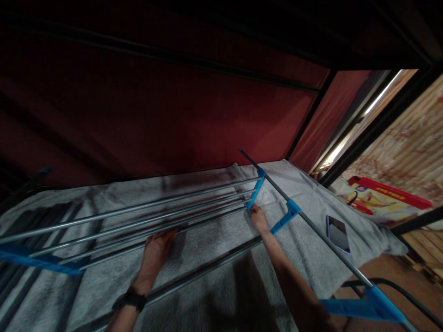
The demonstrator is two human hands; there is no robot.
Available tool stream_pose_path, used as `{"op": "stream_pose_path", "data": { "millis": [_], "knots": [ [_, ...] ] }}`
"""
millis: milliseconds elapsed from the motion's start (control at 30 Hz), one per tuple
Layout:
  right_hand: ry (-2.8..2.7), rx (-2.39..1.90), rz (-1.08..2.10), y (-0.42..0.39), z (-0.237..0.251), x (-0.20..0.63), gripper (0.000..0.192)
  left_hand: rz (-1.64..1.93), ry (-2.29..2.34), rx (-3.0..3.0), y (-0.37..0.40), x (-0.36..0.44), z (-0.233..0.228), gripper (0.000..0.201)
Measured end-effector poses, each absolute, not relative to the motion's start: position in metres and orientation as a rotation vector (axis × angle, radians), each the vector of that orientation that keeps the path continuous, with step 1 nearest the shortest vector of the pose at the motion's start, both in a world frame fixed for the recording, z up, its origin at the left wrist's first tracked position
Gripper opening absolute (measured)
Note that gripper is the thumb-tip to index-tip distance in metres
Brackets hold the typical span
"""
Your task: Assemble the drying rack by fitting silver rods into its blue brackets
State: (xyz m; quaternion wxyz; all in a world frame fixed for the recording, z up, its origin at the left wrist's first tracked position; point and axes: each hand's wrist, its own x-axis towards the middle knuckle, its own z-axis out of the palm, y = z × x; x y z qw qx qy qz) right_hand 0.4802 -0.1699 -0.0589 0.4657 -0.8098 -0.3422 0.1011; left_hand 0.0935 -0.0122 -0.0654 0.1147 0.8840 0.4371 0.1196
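Observation:
A rack of grey metal tubes joined by blue plastic brackets lies on a grey cloth. My left hand (159,246), with a dark band at the wrist, is closed on the nearest metal tube (211,219) of a row of several. Its fingertips are partly hidden behind that tube. At the row's right end, my right hand (259,219) pinches the lower tip of a blue bracket (256,191), where the same tube meets it. This bracket sits on a long side pole (313,226). A second blue bracket (286,216) on the pole is just right of my right hand.
A phone (338,234) lies on the cloth (301,184) right of the pole. Another blue bracket (367,304) is at lower right, and one (38,260) at far left. A dark red panel (173,115) stands behind. A red and yellow box (387,198) is at right.

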Motion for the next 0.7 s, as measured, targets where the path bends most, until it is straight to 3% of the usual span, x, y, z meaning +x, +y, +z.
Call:
{"op": "stream_pose_path", "data": {
  "millis": [700],
  "knots": [
    [-0.817, -2.23, 0.335, -0.167, -0.029, 0.466, 0.028, 0.457, 1.22, 2.542, -0.007, 0.085, -0.07, 0.038]
  ]
}}
